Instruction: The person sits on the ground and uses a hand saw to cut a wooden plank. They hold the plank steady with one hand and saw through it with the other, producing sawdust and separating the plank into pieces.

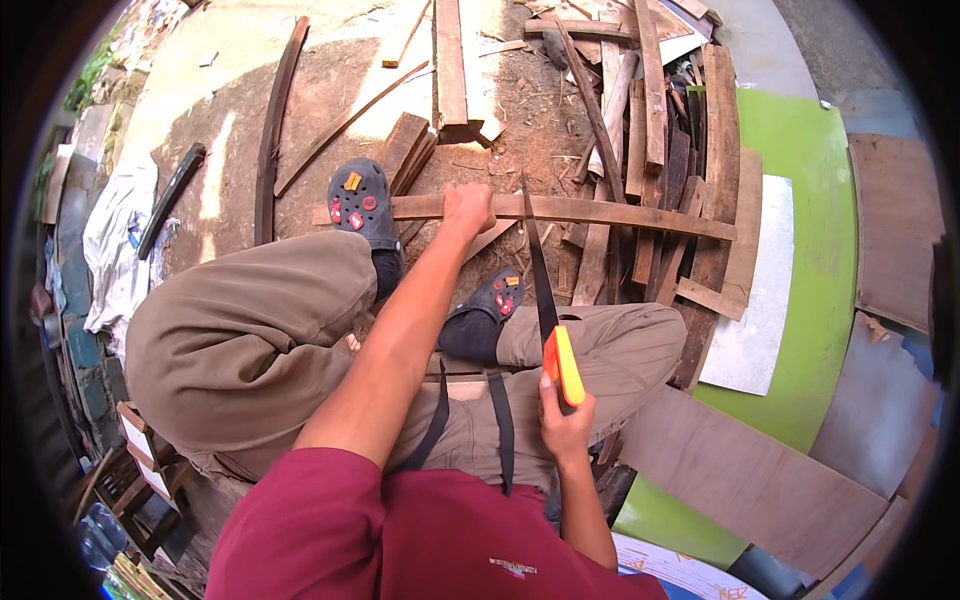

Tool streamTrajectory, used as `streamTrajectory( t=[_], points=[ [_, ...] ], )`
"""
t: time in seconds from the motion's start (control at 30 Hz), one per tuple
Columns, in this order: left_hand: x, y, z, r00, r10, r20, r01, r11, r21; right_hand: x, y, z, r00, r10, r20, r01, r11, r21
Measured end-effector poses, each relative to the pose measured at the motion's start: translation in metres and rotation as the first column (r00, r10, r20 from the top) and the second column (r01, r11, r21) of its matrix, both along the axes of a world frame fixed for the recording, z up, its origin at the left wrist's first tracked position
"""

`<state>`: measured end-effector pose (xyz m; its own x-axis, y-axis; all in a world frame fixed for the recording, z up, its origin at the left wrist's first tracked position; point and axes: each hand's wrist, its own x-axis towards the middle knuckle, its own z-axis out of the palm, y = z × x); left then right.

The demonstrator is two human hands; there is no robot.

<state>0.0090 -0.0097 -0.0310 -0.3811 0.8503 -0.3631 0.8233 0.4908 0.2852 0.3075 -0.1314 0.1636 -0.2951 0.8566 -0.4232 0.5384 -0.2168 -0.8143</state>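
A long narrow wooden strip (620,214) lies crosswise in front of me. My left hand (468,209) is closed around it, just left of the saw blade. My left shoe (361,204), a dark clog with charms, rests on the strip's left part. In my right hand (566,425) is a handsaw (541,275) with an orange and yellow handle. Its dark blade points away from me, and its far end crosses the strip to the right of my left hand. Whether the teeth have cut into the wood cannot be made out.
Stacked timber offcuts (690,170) stand close on the right, under the strip's right end. Beyond them lie a green panel (800,260) and a white sheet (757,290). A thick beam (452,70) and loose sticks lie ahead. White cloth (122,235) is at the left.
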Motion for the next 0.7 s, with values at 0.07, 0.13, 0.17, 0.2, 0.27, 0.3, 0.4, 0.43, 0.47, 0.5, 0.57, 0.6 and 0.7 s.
streamTrajectory(
  t=[0.07,0.13,0.17,0.2,0.27,0.3,0.4,0.43,0.47,0.5,0.57,0.6,0.7],
  points=[
    [0.001,0.001,0.001,1.000,0.021,-0.003,-0.021,1.000,0.020,0.009,-0.008,0.003,1.000,-0.026,0.001,0.026,1.000,-0.014],
    [0.007,-0.001,0.007,0.997,0.075,0.011,-0.075,0.997,0.026,-0.014,0.016,-0.022,1.000,-0.010,-0.025,0.012,0.999,0.052],
    [0.007,-0.002,0.007,0.998,0.060,0.008,-0.060,0.998,0.014,-0.044,0.041,-0.028,0.998,-0.002,-0.058,0.012,0.986,0.167],
    [0.009,0.001,0.009,0.999,0.040,0.007,-0.040,0.999,0.008,-0.062,0.068,-0.047,1.000,0.004,-0.004,-0.003,0.986,0.167],
    [0.016,0.012,0.014,1.000,-0.023,0.018,0.024,0.999,-0.022,-0.088,0.113,-0.071,0.995,-0.029,-0.095,0.035,0.997,0.062],
    [0.014,0.016,0.017,0.998,-0.051,0.024,0.052,0.997,-0.051,-0.095,0.122,-0.071,0.997,-0.006,-0.074,0.017,0.990,0.137],
    [0.007,0.007,0.017,0.998,-0.067,0.017,0.069,0.994,-0.079,-0.102,0.096,-0.066,0.998,0.049,0.029,-0.055,0.961,0.271],
    [0.000,0.008,0.017,0.998,-0.064,0.007,0.064,0.996,-0.068,-0.093,0.081,-0.066,1.000,0.027,0.000,-0.026,0.977,0.211],
    [-0.007,0.005,0.014,0.998,-0.060,0.005,0.061,0.996,-0.066,-0.078,0.064,-0.057,0.998,0.055,0.020,-0.057,0.989,0.133],
    [-0.006,0.005,0.014,0.998,-0.062,0.012,0.062,0.996,-0.062,-0.061,0.047,-0.035,0.999,0.044,-0.002,-0.044,0.990,0.133],
    [-0.003,0.003,0.016,0.998,-0.065,0.026,0.067,0.996,-0.064,-0.022,0.010,0.005,0.998,0.066,0.009,-0.066,0.993,0.102],
    [-0.003,0.000,0.015,0.999,-0.042,0.013,0.043,0.997,-0.063,-0.002,-0.006,0.018,0.994,0.105,0.033,-0.108,0.991,0.083],
    [0.003,-0.001,0.011,1.000,0.014,0.005,-0.014,0.998,-0.056,0.015,-0.022,0.035,0.999,0.047,0.017,-0.048,0.996,0.072]
  ],
)
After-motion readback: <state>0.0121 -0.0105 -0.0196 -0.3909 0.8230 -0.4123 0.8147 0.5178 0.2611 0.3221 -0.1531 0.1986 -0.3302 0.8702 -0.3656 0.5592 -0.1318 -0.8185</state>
